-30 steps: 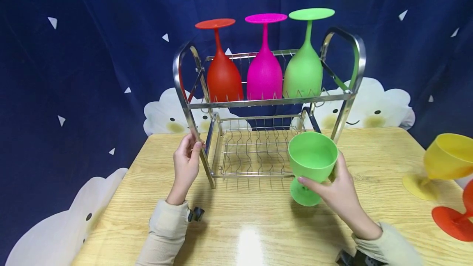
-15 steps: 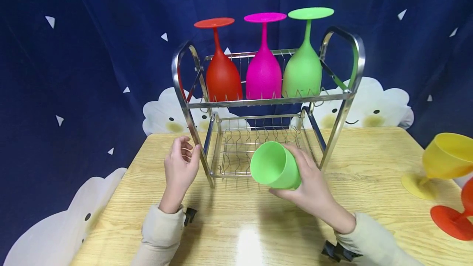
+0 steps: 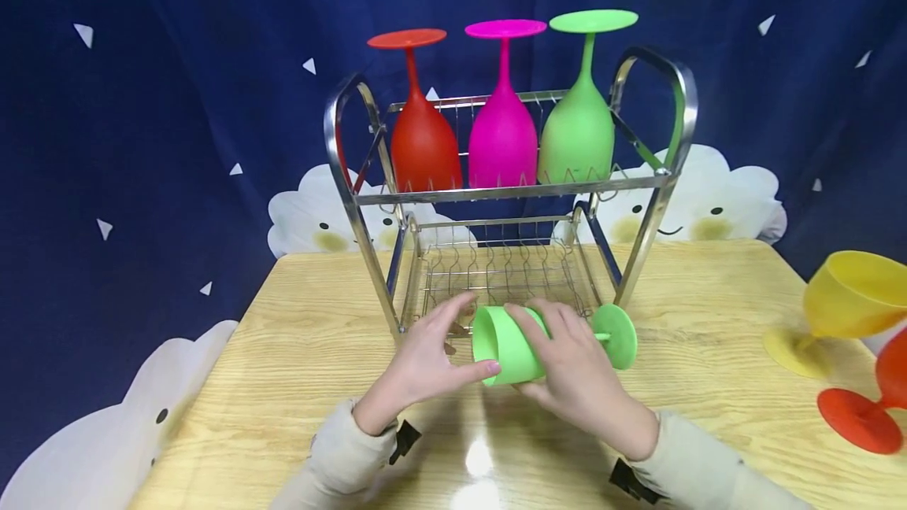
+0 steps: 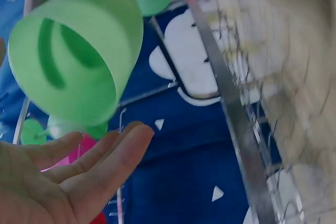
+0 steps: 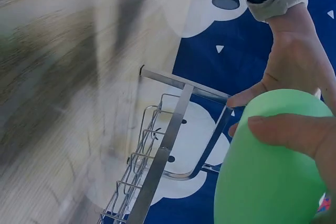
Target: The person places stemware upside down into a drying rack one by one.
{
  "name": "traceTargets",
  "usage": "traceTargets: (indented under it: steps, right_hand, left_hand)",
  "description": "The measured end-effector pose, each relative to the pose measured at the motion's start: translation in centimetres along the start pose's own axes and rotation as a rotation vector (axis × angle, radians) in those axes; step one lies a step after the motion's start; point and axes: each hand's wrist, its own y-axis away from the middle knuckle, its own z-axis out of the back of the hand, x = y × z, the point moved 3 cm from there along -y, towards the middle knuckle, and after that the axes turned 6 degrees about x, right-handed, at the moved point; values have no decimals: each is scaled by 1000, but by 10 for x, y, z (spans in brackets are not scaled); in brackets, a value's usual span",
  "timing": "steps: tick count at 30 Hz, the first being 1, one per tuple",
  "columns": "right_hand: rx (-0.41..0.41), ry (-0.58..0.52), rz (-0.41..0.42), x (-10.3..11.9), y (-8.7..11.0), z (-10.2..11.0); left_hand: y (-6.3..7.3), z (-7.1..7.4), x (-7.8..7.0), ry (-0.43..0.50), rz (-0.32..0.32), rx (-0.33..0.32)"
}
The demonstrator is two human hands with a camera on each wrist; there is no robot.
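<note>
A green plastic goblet lies sideways in the air before the rack, its mouth to the left and its round foot to the right. My right hand grips the bowl, fingers over the top and thumb on the near side. Close to the mouth is my left hand, fingers spread apart and thumb by the rim. In the left wrist view the left hand shows extended fingers just off the rim of the goblet. The right wrist view shows my right thumb pressed along the bowl.
A two-tier metal dish rack stands behind the hands. Its upper tier bears an upside-down red goblet, pink goblet and green goblet. A yellow goblet and a red goblet are at the table's right.
The right hand has moved left with the green goblet and turned it from upright onto its side. The left hand has let go of the rack's leg and come over to the goblet's mouth.
</note>
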Motion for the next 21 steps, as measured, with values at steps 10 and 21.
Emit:
traceTargets:
  steps: [10,21]
  right_hand:
    - [-21,20,24,1,3,-4]
    - [-414,-312,165,-11,24,-3]
  left_hand:
    - [-3,-9,2,61,-3,-23]
    - [3,16,11,348,48,-142]
